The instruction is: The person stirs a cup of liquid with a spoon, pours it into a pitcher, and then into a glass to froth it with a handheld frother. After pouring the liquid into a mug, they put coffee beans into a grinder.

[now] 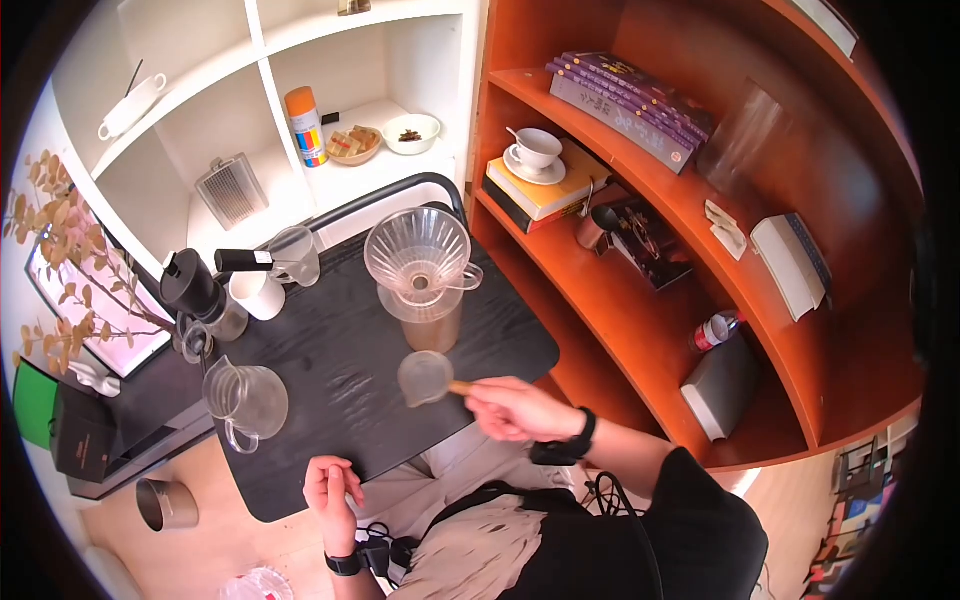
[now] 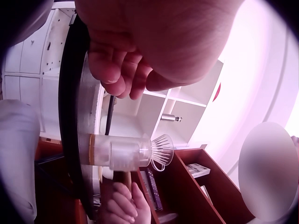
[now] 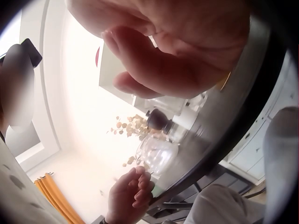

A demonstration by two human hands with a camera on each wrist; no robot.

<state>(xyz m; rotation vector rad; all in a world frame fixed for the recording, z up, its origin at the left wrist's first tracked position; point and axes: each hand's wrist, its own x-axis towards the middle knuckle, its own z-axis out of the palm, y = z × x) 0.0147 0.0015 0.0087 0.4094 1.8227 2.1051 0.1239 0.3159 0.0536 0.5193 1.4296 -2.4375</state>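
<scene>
In the head view my right hand [image 1: 515,408] grips the wooden handle of a small clear glass pitcher [image 1: 424,378] with a pouring lip, held over the front part of the black table [image 1: 335,340]. Just behind it stands a clear ribbed coffee dripper [image 1: 395,245] on a clear glass vessel [image 1: 432,332]. The left wrist view shows this dripper [image 2: 162,151] from the side, with a wood-coloured band at the vessel's base. My left hand [image 1: 333,486] hangs with fingers loosely curled at the table's front edge, holding nothing. Nearest to it is a glass jug [image 1: 262,400] with a handle.
At the table's back left are a black hand grinder [image 1: 192,285], a white mug [image 1: 257,294] and a glass pot with a black handle [image 1: 243,260]. White shelves [image 1: 225,75] rise behind, and a reddish-brown bookcase [image 1: 600,290] flanks the right side.
</scene>
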